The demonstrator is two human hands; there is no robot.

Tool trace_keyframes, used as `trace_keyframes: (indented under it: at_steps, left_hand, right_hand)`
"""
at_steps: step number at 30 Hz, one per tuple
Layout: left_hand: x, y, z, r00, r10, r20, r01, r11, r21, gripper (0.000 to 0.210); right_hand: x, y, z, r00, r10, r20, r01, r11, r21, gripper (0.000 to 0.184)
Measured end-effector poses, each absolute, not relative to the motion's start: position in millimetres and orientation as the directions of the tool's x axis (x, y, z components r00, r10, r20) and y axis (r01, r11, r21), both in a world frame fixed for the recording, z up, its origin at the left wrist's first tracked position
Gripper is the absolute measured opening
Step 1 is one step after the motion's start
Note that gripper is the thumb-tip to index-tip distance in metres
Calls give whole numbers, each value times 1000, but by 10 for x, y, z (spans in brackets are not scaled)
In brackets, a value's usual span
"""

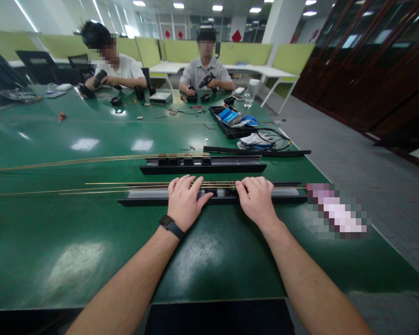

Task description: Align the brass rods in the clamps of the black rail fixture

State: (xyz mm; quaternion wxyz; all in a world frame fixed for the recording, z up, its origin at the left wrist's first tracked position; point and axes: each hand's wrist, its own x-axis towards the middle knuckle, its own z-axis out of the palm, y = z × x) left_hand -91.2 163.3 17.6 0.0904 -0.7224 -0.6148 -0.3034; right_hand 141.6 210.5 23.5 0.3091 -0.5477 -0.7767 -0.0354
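Observation:
A long black metal rail [150,201] with a silvery inside lies crosswise on the table before me. Thin brass-coloured rods [106,183] run along it and stick out to the left. My left hand [184,201], with a dark watch on its wrist, grips over the rail, fingers across its far edge and thumb on the near side. To its right, my right hand [256,197] is closed over the rail and rods, its thumb pressed at the rods. Small black blocks [212,191] show in the rail between my hands. The undersides of both hands are hidden.
Beyond lies a second rail [202,169] with more rods and black blocks. Behind it are a black strip [258,151], a black tray [226,128] of blue items, and cables. Two people sit across the green table [101,274] with power drills. A blurred pinkish patch [330,204] lies right.

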Motion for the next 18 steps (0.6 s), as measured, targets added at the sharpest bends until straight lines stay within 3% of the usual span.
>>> trace_keyframes:
  at_steps: [18]
  left_hand:
    - [-908,1634,182,58,834,548,944,-225,243,47]
  right_hand:
    - [1386,2086,257,-207,822,531,868,405,-288,32]
